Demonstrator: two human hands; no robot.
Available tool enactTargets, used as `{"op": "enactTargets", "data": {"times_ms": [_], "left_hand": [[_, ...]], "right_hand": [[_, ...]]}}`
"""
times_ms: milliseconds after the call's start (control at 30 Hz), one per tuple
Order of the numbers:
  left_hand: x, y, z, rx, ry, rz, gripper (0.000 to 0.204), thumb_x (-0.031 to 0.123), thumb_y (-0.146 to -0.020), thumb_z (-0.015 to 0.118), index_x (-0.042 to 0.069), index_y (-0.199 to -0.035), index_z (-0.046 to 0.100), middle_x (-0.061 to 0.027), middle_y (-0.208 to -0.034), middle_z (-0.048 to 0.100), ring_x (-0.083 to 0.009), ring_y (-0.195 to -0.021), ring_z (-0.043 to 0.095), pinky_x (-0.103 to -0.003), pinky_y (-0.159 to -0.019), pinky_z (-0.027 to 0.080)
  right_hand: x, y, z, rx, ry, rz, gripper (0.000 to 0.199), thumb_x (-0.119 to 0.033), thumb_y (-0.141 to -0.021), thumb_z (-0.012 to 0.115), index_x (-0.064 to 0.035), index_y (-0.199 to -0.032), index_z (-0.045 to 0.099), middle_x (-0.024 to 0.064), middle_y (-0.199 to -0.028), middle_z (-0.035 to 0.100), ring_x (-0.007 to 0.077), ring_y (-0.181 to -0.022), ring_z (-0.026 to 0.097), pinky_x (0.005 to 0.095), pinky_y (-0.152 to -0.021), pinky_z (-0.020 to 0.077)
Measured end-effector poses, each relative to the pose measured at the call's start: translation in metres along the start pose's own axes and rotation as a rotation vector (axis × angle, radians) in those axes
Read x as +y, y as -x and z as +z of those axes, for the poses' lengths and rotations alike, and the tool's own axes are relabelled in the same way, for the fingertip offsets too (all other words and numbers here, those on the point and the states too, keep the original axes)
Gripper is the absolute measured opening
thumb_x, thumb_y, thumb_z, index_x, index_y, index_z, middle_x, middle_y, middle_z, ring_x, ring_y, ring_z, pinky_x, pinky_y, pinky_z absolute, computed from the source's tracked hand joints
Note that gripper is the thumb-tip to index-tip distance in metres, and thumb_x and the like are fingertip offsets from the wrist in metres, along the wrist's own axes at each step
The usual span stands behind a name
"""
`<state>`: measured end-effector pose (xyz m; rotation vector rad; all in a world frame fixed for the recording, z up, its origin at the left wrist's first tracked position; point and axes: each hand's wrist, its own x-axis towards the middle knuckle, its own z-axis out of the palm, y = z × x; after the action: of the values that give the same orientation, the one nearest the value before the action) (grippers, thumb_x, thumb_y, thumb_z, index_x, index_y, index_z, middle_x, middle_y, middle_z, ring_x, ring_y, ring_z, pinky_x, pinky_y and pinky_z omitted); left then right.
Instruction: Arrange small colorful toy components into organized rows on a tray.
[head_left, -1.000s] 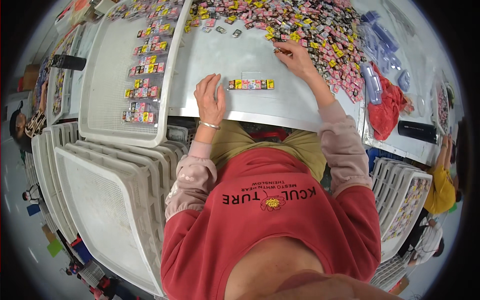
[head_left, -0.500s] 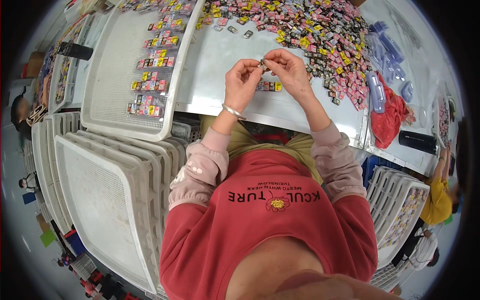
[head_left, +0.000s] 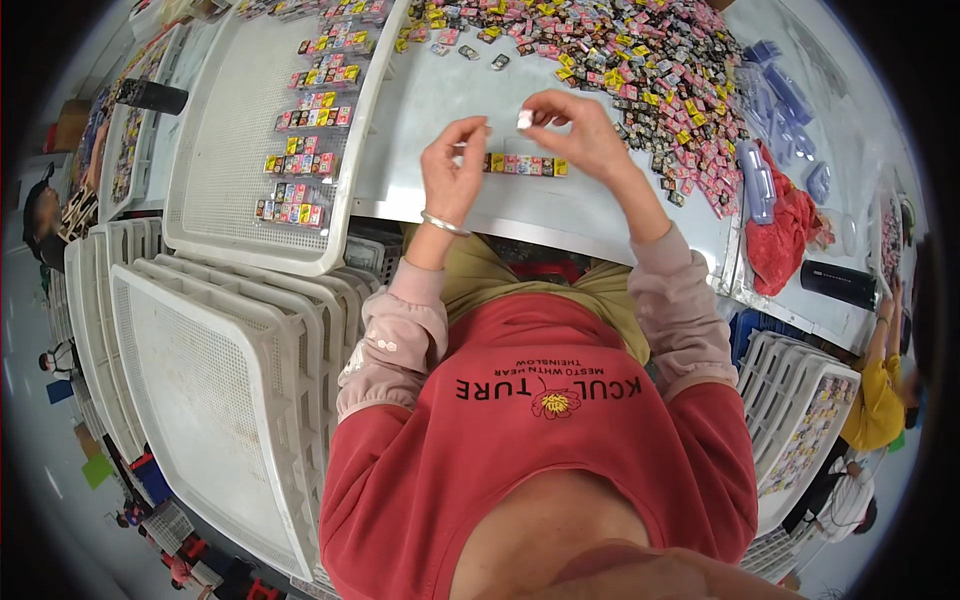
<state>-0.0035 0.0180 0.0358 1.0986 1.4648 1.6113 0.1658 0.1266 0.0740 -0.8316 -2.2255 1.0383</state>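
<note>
My right hand (head_left: 575, 130) pinches a small pale block (head_left: 524, 119) between thumb and fingers, lifted above the table. My left hand (head_left: 452, 170) is raised beside it, fingers loosely curled and holding nothing I can see; a bangle circles its wrist. Just under both hands a short row of small coloured blocks (head_left: 525, 165) lies on the white table (head_left: 440, 95). A big heap of the same coloured blocks (head_left: 640, 60) spreads over the far right of the table.
A white mesh tray (head_left: 235, 130) on the left holds several rows of blocks. Empty white trays (head_left: 210, 360) are stacked at my lower left. A red cloth (head_left: 785, 235), clear bags and a black cylinder (head_left: 838, 285) lie on the right. Other people work at both edges.
My left hand rose off the table and my right hand came back from the heap with a block. Both met above the row, then drew slightly apart.
</note>
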Motion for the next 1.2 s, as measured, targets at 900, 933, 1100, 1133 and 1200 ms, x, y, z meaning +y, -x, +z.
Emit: {"op": "enactTargets", "data": {"times_ms": [900,933,1100,1133,1200], "left_hand": [[-0.034,0.02,0.001,-0.184,-0.799,0.581,0.025,0.005,-0.075,0.065,0.006,-0.099,0.067,-0.006,-0.107,0.063,-0.027,-0.105,0.053,-0.039,-0.087,0.04],[-0.033,0.02,0.001,-0.179,-0.803,0.573,0.025,0.004,-0.075,0.065,0.006,-0.099,0.067,-0.0059,-0.107,0.063,-0.027,-0.105,0.053,-0.039,-0.087,0.04],[-0.029,0.023,0.003,-0.188,-0.841,0.562,0.027,0.008,-0.075,0.065,0.006,-0.103,0.065,-0.0056,-0.113,0.061,-0.0269,-0.107,0.052,-0.04,-0.088,0.038],[-0.028,0.023,0.003,-0.204,-0.867,0.544,0.028,0.009,-0.076,0.065,0.007,-0.104,0.065,-0.0055,-0.115,0.061,-0.0272,-0.108,0.051,-0.04,-0.088,0.038],[-0.026,0.025,0.001,-0.219,-0.896,0.527,0.029,0.011,-0.077,0.065,0.007,-0.106,0.064,-0.0054,-0.117,0.061,-0.0276,-0.108,0.051,-0.039,-0.088,0.037]], "right_hand": [[0.031,0.016,0.065,0.112,0.601,-0.235,0.008,-0.013,-0.073,0.06,-0.0101,-0.066,0.061,0.0043,-0.078,0.053,0.0222,-0.081,0.055,0.0393,-0.07,0.0372],[0.031,0.016,0.066,0.096,0.595,-0.224,0.008,-0.013,-0.073,0.06,-0.01,-0.066,0.061,0.0047,-0.078,0.053,0.0222,-0.081,0.055,0.0394,-0.07,0.0372],[0.031,0.019,0.069,0.124,0.574,-0.192,0.006,-0.012,-0.075,0.062,-0.0084,-0.071,0.064,0.0068,-0.081,0.056,0.0227,-0.082,0.056,0.0384,-0.073,0.0399],[0.032,0.018,0.067,0.058,0.517,-0.118,0.006,-0.011,-0.077,0.063,-0.0069,-0.075,0.067,0.0078,-0.083,0.059,0.0237,-0.082,0.058,0.0379,-0.074,0.0426],[0.041,0.004,0.048,0.026,0.218,-0.027,0.01,-0.013,-0.08,0.063,-0.0056,-0.081,0.069,0.0092,-0.086,0.062,0.0252,-0.082,0.06,0.0371,-0.075,0.0456]]}}
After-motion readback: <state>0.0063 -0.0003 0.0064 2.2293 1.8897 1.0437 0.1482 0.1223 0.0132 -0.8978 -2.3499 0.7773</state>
